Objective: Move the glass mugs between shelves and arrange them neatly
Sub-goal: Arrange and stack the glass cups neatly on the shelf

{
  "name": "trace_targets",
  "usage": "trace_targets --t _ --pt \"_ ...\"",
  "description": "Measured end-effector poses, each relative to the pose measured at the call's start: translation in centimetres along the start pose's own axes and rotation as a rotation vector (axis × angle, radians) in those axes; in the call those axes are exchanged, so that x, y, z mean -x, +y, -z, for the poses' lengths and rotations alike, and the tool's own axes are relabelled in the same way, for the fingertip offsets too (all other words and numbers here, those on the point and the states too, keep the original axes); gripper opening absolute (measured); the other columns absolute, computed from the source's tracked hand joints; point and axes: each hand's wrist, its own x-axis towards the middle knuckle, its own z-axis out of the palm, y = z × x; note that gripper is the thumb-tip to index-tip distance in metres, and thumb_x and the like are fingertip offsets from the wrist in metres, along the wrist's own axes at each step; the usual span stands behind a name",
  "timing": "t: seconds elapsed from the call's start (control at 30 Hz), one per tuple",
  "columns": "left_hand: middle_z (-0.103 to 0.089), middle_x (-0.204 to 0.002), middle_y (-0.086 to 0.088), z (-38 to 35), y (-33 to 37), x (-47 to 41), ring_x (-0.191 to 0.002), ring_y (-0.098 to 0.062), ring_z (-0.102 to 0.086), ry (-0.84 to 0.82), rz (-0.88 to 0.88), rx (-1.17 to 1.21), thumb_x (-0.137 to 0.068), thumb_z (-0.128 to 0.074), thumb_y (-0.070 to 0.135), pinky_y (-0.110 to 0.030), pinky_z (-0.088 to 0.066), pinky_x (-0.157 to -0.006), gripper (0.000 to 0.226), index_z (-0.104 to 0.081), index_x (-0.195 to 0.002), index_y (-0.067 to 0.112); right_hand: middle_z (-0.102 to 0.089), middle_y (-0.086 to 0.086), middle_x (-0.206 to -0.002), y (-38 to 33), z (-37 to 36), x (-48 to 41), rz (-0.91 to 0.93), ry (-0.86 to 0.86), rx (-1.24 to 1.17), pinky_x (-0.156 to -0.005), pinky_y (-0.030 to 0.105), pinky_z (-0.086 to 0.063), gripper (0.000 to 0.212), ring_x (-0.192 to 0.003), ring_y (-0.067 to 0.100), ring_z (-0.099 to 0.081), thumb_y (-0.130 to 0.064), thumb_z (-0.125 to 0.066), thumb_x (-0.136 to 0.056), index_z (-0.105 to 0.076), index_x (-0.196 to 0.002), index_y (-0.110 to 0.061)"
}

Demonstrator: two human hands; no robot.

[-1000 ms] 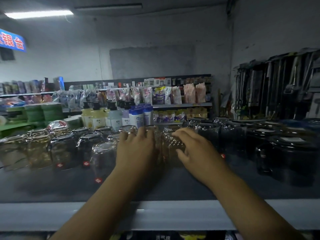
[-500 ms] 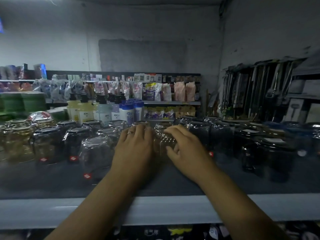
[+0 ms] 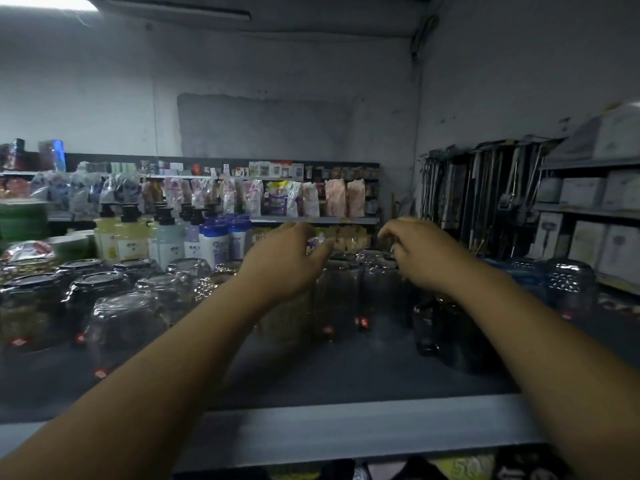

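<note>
At the far left, a cluster of glass mugs (image 3: 121, 323) stands upside down in rows on the dark shelf (image 3: 346, 434), packed close together, some with a small red sticker (image 3: 100, 373) near the rim. Behind them, on a further display, stands a row of pump bottles (image 3: 130, 237).

The left hand (image 3: 287, 265) is stretched forward and raised above the middle of the shelf. Its fingers are extended and relaxed with the thumb spread out to the right, and they hold nothing.

Between the two hands and slightly below them sit the middle mugs (image 3: 341, 292), also inverted, side by side and close to the back of the shelf.

The right hand (image 3: 427, 261) hovers just above these mugs with its fingers curled downward. The motion blur hides the tips, so whether they touch or grip a mug cannot be told.

Under the right forearm stands a dark mug (image 3: 433, 327), nearer the front edge. Further right is a patterned mug (image 3: 571, 289), well apart from the middle ones. Beyond the shelf hang long tools on a rack (image 3: 485, 202) - and at the far right, white boxes (image 3: 588, 244) fill other shelving.
</note>
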Motion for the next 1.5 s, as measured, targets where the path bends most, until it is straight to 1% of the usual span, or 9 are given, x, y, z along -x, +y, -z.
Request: trace_targets --t 0.2,0.33,0.57,0.67,0.83,1.0,1.17,1.33,1.5 --pt "-0.068 -0.113 -0.009 -2.3 0.1 -3.5 -0.106 -0.023 -0.064 -0.322 0.069 0.062 -0.105 -0.047 0.042 -0.036 -0.048 -0.088 0.039 -0.065 -0.126 0.014 -0.054 0.009 -0.145 1.3 -0.6 -3.0 0.037 -0.264 0.008 -0.092 0.029 -0.041 0.043 -0.127 0.028 -0.054 -0.013 -0.055 -0.101 -0.053 -0.143 -0.016" --pt "-0.066 -0.105 -0.003 -2.2 -0.3 -3.7 -0.099 -0.020 -0.062 -0.350 0.066 0.101 -0.106 -0.046 0.036 -0.034 -0.044 -0.086 0.036 -0.067 -0.124 0.014 -0.056 0.010 -0.144 1.8 -0.6 -3.6 0.073 -0.370 -0.009 -0.101 0.032 -0.044 0.037 -0.126 0.027 -0.054 -0.022 -0.048 -0.106 -0.059 -0.140 -0.013" --pt "-0.069 -0.119 -0.009 -2.1 -0.5 -3.6 -0.109 -0.024 -0.063 -0.319 0.044 0.122 -0.105 -0.049 0.027 -0.049 -0.047 -0.105 0.033 -0.069 -0.126 0.012 -0.067 0.016 -0.131 2.8 -1.4 -3.4 0.050 -0.343 -0.137 -0.105 0.044 -0.047 0.035 -0.120 0.032 -0.060 -0.024 -0.047 -0.107 -0.069 -0.125 -0.005" --pt "-0.069 -0.117 -0.008 -2.1 -0.5 -3.6 -0.109 -0.024 -0.063 -0.325 0.041 0.130 -0.105 -0.049 0.025 -0.049 -0.047 -0.105 0.032 -0.069 -0.126 0.012 -0.065 0.026 -0.126 2.8 -2.0 -3.5 0.040 -0.315 -0.131 -0.101 0.051 -0.048 0.036 -0.117 0.040 -0.060 -0.022 -0.045 -0.106 -0.064 -0.120 0.005" --pt "-0.068 -0.122 -0.007 -1.8 -0.7 -3.6 -0.111 -0.023 -0.062 -0.323 0.041 0.137 -0.104 -0.050 0.023 -0.048 -0.047 -0.106 0.032 -0.068 -0.128 0.012 -0.064 0.017 -0.094 2.1 -2.5 -3.3 0.025 -0.282 -0.062 -0.075 0.036 -0.042 0.033 -0.092 0.034 -0.060 -0.022 -0.040 -0.106 -0.061 -0.090 -0.001" --pt "-0.071 -0.108 -0.006 -1.8 -1.0 -3.0 -0.099 -0.022 -0.065 -0.266 -0.013 0.102 -0.105 -0.049 0.026 -0.043 -0.052 -0.096 0.030 -0.071 -0.122 0.017 -0.061 0.016 -0.099 1.3 -2.3 -2.8 0.030 -0.280 -0.056 -0.073 0.036 -0.038 0.032 -0.091 0.030 -0.054 -0.020 -0.037 -0.108 -0.061 -0.103 0.000" --pt "-0.070 -0.097 -0.005 -1.4 -0.7 -2.2 -0.090 -0.021 -0.066 -0.207 -0.094 0.067 -0.105 -0.046 0.042 -0.048 -0.056 -0.087 0.035 -0.070 -0.107 0.017 -0.053 0.001 -0.081 1.2 -1.8 -2.3 0.021 -0.221 -0.034 -0.059 0.030 -0.030 0.030 -0.079 0.022 -0.050 -0.024 -0.041 -0.108 -0.056 -0.084 -0.013" --pt "-0.059 -0.131 0.003 -0.8 -0.1 -1.1 -0.111 -0.014 -0.058 -0.289 -0.255 -0.139 -0.091 -0.055 0.065 -0.036 -0.051 -0.092 0.054 -0.061 -0.133 0.031 -0.069 0.004 -0.105 1.2 -0.7 -0.7 0.021 -0.200 -0.041 -0.084 0.036 -0.051 0.027 -0.095 0.023 -0.063 -0.033 -0.051 -0.105 -0.070 -0.110 -0.014" --pt "-0.060 -0.136 -0.001 -0.6 -0.8 -1.3 -0.121 -0.018 -0.057 -0.289 -0.297 -0.097 -0.090 -0.068 0.050 -0.037 -0.049 -0.098 0.053 -0.059 -0.137 0.028 -0.067 0.003 -0.129 0.5 0.2 0.6 0.011 -0.259 0.018 -0.102 0.039 -0.050 0.042 -0.115 0.022 -0.063 -0.044 -0.064 -0.096 -0.066 -0.130 -0.019"
